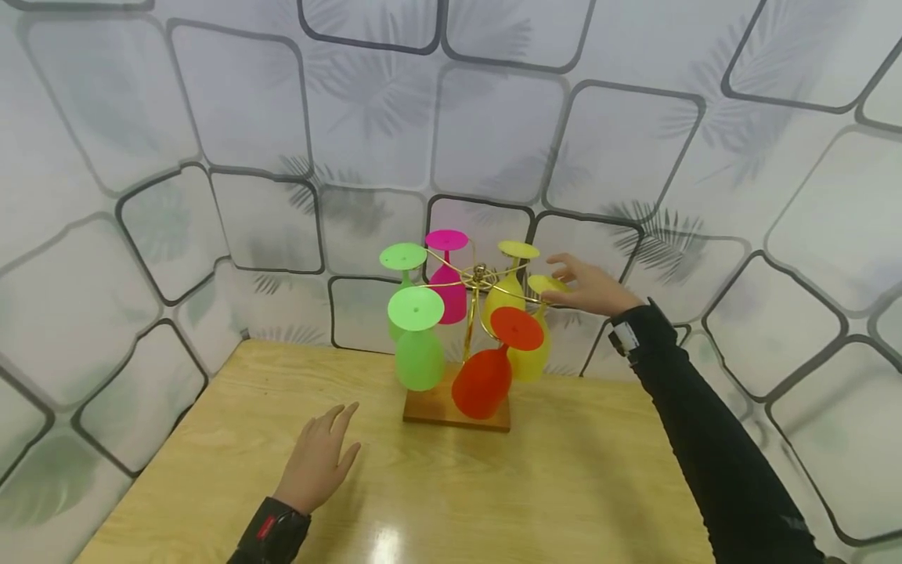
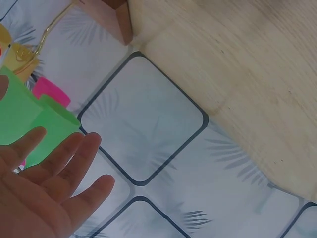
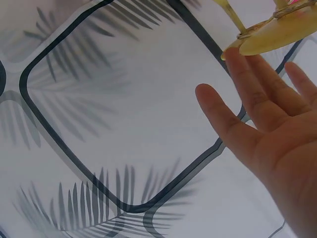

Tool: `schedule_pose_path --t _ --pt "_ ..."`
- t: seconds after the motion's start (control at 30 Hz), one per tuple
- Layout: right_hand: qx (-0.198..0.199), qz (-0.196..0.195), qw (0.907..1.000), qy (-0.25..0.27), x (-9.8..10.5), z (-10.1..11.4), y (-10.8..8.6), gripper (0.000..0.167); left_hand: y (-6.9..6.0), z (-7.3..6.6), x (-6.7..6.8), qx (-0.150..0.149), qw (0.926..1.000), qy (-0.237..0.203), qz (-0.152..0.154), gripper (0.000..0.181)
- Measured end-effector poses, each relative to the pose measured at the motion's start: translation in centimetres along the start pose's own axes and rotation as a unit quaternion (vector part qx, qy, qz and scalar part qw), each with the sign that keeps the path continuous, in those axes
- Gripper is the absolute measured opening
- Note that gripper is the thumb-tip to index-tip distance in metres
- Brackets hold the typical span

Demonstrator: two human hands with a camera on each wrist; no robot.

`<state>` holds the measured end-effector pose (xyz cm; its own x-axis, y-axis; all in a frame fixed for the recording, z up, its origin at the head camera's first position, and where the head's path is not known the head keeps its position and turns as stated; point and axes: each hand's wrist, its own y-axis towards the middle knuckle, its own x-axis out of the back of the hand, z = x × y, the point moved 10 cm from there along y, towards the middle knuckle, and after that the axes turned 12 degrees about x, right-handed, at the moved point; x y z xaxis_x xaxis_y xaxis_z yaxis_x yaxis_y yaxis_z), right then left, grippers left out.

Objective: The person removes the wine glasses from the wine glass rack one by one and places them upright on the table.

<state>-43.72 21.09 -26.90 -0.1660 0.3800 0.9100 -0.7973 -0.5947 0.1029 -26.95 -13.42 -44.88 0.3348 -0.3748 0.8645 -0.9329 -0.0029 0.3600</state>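
Note:
Several coloured plastic goblets hang upside down by their feet from a gold wire rack (image 1: 468,313). Two are green, the nearer green goblet (image 1: 419,345) facing me; one is a magenta goblet (image 1: 448,294). At the right hang two yellow ones, and an orange-red goblet (image 1: 486,380) hangs tilted in front. My right hand (image 1: 588,288) is at the foot of the nearer yellow goblet (image 1: 530,356), its fingers extended; in the right wrist view the fingertips (image 3: 235,57) reach the rim of a yellow foot (image 3: 277,39). My left hand (image 1: 317,462) hovers left of the rack, fingers spread, holding nothing.
The rack stands on a brown wooden base (image 1: 456,411) on a light wood table (image 1: 578,478). Behind and left of the table is a pale wall covering (image 1: 373,117) with dark rounded outlines and leaf prints.

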Motion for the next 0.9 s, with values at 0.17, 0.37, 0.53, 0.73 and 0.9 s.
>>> schedule_pose_path --t 0.17,0.37,0.53,0.73,0.9 --pt "-0.004 0.001 1.0 0.002 0.0 0.2 0.0 0.075 -0.1 0.0 0.2 0.001 1.0 0.001 0.002 0.063" --pt "-0.001 -0.022 0.9997 -0.013 0.8 0.2 0.0 0.074 -0.1 0.0 0.3 0.005 1.0 0.0 0.004 0.062" --pt "0.022 -0.046 0.9978 -0.042 2.0 1.2 -0.2 0.07 -0.1 -0.2 0.5 -0.001 1.0 0.0 -0.003 0.061" --pt "0.037 -0.065 0.9963 -0.042 2.9 3.0 -0.4 0.063 -0.1 -0.3 0.6 -0.006 1.0 0.0 -0.006 0.061" --pt "0.048 -0.073 0.9948 -0.052 3.3 4.3 -0.1 0.061 -0.2 -0.3 0.6 -0.007 0.9999 0.0 -0.008 0.06"
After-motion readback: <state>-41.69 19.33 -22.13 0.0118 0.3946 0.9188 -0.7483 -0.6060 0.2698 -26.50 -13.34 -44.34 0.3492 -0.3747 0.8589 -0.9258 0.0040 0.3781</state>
